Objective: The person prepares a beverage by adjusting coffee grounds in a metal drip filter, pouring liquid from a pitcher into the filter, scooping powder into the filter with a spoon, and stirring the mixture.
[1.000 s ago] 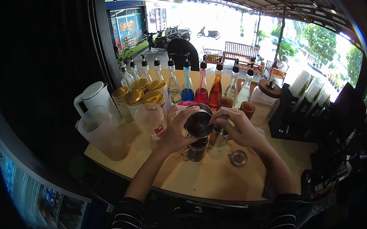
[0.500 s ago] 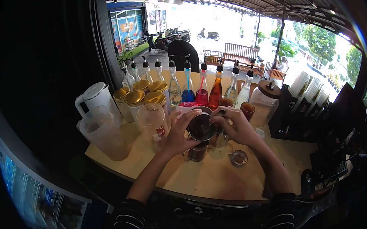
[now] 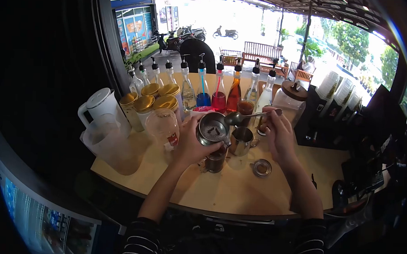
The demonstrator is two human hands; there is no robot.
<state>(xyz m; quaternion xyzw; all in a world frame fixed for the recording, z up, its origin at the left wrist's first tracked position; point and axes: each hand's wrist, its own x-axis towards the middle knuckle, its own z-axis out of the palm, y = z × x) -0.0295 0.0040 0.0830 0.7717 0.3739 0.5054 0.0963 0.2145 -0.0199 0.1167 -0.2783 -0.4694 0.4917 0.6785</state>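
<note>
My left hand is wrapped round a round metal cup, tilted so that its inside shows a little dark residue. Below it stands a glass mug with dark contents. My right hand pinches the handle end of a metal spoon, whose bowl is beside the cup's upper right rim. A metal pitcher stands between my hands, and a small round metal piece lies on the counter to its right.
Pump bottles line the back of the counter. Gold-lidded jars, a clear container, a white jug and a plastic pitcher stand left. A wooden-lidded jar and stacked cups are at right.
My right hand has moved right and lifted the spoon out of the metal cup. The cup in my left hand has shifted slightly left and its inside shows more. The whole view has shifted slightly.
</note>
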